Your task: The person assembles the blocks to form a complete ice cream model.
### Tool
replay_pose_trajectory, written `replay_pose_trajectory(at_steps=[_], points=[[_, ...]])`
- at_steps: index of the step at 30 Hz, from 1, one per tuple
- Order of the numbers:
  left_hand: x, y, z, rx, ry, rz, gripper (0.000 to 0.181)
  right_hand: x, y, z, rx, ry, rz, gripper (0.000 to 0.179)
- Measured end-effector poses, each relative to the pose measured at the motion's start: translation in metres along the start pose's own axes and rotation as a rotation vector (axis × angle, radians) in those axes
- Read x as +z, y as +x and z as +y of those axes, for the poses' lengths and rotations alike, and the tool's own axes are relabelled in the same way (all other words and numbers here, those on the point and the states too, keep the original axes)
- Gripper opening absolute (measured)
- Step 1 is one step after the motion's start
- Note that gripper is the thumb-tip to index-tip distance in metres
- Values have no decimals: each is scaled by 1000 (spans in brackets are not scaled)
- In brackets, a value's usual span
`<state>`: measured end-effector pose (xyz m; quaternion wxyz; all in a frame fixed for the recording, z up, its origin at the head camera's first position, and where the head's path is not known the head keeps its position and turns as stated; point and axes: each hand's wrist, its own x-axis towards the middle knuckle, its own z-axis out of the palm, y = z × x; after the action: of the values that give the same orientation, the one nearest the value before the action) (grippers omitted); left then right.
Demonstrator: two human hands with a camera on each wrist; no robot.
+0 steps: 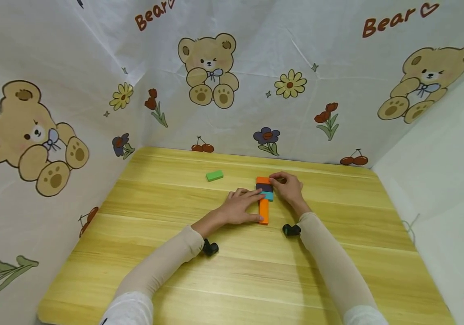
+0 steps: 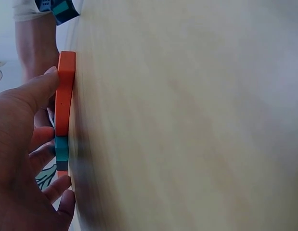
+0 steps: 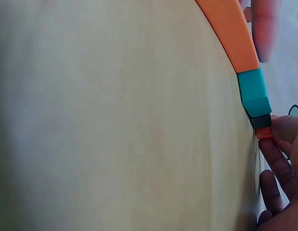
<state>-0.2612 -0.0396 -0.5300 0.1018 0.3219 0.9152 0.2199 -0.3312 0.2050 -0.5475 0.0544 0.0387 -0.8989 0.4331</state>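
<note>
White cloth walls (image 1: 252, 58) stand round the work from 9 o'clock, over 12, to 3. They have bears (image 1: 198, 76), flowers (image 1: 290, 85) and cherries (image 1: 361, 160) on them. The yellow table (image 1: 256, 280) looks flat, with wood stripes and soft shadows. Two tan sleeves (image 1: 337, 257) reach in from 5 and 7 o'clock.

A row of blocks (image 1: 267, 197) lies on the table, running from 12 to 6. The left hand (image 1: 238, 210) is at 8 o'clock of the row, fingers stretched out and apart. Its thumb touches the near orange block (image 1: 264, 210), and its pointing finger touches the blue-green block (image 1: 270, 197). The right hand (image 1: 290, 187) is at 2 o'clock and pinches the end of the far orange block (image 1: 262, 180). Small black things (image 1: 291, 230) sit at the wrists.

The near orange block points its long way to 12. Past it, the blue-green block, the dark block (image 1: 265, 187) and the far orange block lie across, side by side. The green block (image 1: 215, 176) lies at 10 o'clock, well apart, with no hand on it. So four blocks are lined up, and the row looks mostly made. The green block may be what is left, but I can't tell if it belongs.
</note>
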Motion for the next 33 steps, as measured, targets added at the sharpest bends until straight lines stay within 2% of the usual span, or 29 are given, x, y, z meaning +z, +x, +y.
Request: replay_pose_trajectory(at_steps=[11, 16, 21, 25, 29, 33], points=[[-1, 0, -1, 5, -17, 2, 83, -1, -2, -2, 4, 7, -20, 25], [0, 0, -2, 8, -16, 2, 83, -6, -3, -5, -4, -6, -68, 25], [0, 1, -3, -1, -11, -7, 84, -18, -6, -6, -105, -104, -213, 40], [0, 1, -2, 7, -6, -4, 84, -27, -19, -11, -193, -142, -350, 58], [0, 1, -2, 7, 8, 0, 84, -31, -36, -15, -182, -193, -467, 85], [1, 3, -1, 4, 26, -3, 83, -31, -47, -14, -159, -242, -512, 99]])
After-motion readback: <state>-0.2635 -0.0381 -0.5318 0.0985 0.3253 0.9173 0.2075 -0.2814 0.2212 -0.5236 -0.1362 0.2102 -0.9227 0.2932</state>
